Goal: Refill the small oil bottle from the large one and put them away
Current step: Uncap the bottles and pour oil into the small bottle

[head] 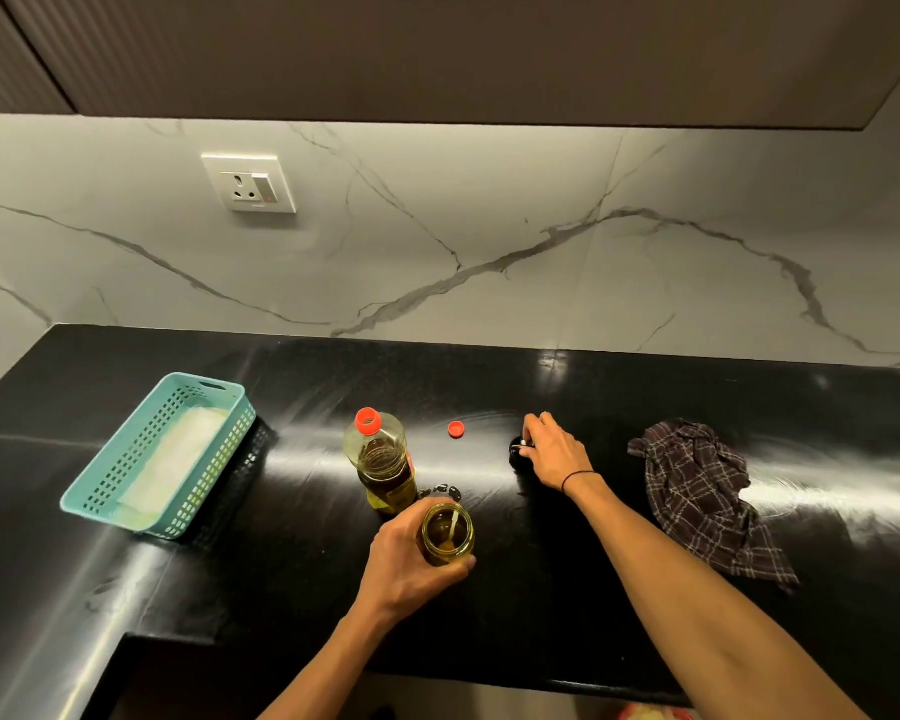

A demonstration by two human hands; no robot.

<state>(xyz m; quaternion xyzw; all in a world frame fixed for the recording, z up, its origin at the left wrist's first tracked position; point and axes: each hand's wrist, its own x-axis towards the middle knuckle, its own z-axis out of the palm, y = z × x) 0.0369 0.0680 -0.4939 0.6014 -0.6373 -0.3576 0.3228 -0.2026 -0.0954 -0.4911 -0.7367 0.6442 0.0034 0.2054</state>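
Observation:
The large oil bottle (383,459) stands upright and uncapped on the black counter (619,407), its red neck ring showing. Its red cap (456,429) lies to the right of it. In front of it stands the small oil bottle (448,532), open at the top, with yellow oil inside. My left hand (411,563) is wrapped around the small bottle from the left. Farther right, my right hand (552,449) rests on a small black lid (518,454) with its fingertips closed on it; most of the lid is hidden.
A teal plastic basket (126,491) with a white liner sits at the left. A crumpled dark checked cloth (707,496) lies at the right. A wall socket (250,183) is on the marble backsplash. The counter's front edge steps in near the bottom left.

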